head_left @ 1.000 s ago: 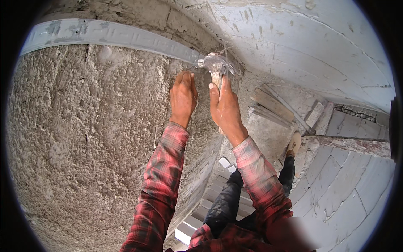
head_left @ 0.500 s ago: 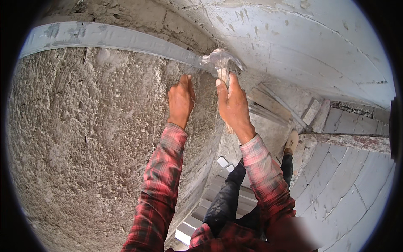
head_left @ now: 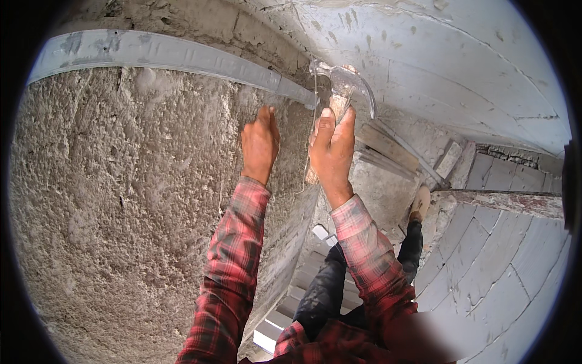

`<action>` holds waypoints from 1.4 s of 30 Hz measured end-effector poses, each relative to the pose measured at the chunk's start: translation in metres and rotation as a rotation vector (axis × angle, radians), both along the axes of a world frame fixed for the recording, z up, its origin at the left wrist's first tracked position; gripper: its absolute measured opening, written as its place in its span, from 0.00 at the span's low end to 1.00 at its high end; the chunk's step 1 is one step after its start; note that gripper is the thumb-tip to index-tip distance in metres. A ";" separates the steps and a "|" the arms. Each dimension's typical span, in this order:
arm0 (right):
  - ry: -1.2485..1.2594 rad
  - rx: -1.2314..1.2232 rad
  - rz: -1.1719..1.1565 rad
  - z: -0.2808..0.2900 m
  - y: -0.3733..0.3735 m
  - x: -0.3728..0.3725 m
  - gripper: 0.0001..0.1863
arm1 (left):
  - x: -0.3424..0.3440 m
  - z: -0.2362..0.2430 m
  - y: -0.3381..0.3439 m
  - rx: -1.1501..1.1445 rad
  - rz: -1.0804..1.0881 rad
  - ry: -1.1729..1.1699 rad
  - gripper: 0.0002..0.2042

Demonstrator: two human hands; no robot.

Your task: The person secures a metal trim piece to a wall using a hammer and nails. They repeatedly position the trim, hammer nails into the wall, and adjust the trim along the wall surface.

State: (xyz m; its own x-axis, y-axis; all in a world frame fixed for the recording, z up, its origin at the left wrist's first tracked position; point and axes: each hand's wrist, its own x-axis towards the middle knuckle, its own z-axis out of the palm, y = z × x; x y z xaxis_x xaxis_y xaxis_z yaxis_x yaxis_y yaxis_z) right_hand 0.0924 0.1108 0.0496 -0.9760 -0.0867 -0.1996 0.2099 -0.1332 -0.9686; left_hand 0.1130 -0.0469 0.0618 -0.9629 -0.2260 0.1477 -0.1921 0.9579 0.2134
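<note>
My right hand (head_left: 333, 151) is wrapped round the wooden handle of a claw hammer (head_left: 343, 79), its thumb along the handle and the metal head pointing up and away from me. A thin string (head_left: 315, 82) hangs beside the hammer, close to my right fingers. My left hand (head_left: 259, 148) is closed against the rough plastered surface (head_left: 127, 182), fingertips pinched just below a long grey metal strip (head_left: 182, 56). Whatever the left fingers hold, if anything, is too small to make out. The strip's right end lies near the hammer head.
A smooth grey wall (head_left: 436, 67) rises at the far right. Wooden boards (head_left: 388, 145) and a thin pole (head_left: 418, 161) lie beyond my right forearm. A worn beam (head_left: 509, 204) crosses at right before grey blockwork (head_left: 479, 273). My legs stand below, among stacked blocks.
My right hand has tilted the hammer, and its head has moved right, away from the strip's end. The left hand stays almost where it was.
</note>
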 end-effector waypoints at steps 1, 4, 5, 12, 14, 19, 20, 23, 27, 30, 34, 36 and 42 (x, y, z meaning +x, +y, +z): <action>0.080 0.042 -0.018 0.000 -0.003 0.001 0.18 | 0.000 0.000 0.001 0.021 0.004 0.019 0.07; 0.153 0.093 0.114 -0.003 -0.005 0.001 0.18 | 0.000 0.001 0.003 0.006 -0.002 0.056 0.08; 0.146 0.097 0.189 -0.006 -0.001 0.000 0.19 | 0.000 0.001 0.004 -0.012 -0.008 0.062 0.08; -0.016 -0.064 0.040 -0.004 -0.007 0.007 0.17 | -0.001 0.002 0.007 0.025 0.089 -0.017 0.09; 0.072 0.182 0.293 -0.003 -0.007 0.007 0.18 | 0.000 0.001 0.007 0.034 0.090 -0.008 0.09; 0.134 0.185 0.084 -0.007 0.002 0.002 0.15 | 0.000 -0.005 0.005 0.021 0.108 -0.034 0.10; 0.081 0.043 0.081 -0.008 0.004 0.001 0.15 | -0.001 -0.006 0.004 0.005 0.101 -0.033 0.10; -0.024 -0.235 -0.067 -0.006 -0.002 0.006 0.15 | 0.002 -0.007 0.003 0.052 0.041 0.012 0.11; 0.155 0.209 0.224 -0.009 -0.005 0.009 0.16 | 0.002 -0.008 0.003 0.022 0.106 -0.008 0.11; 0.131 0.166 0.136 -0.019 0.001 0.009 0.17 | 0.000 -0.009 0.004 -0.017 0.062 0.024 0.12; 0.025 -0.259 -0.111 -0.025 -0.013 0.014 0.16 | 0.002 -0.007 0.005 0.078 0.104 -0.018 0.13; 0.184 0.037 -0.024 -0.027 -0.017 0.014 0.15 | 0.003 -0.006 0.005 0.069 0.085 -0.016 0.13; 0.083 -0.001 -0.005 -0.026 -0.010 0.010 0.14 | 0.000 -0.004 0.009 -0.026 0.115 -0.043 0.13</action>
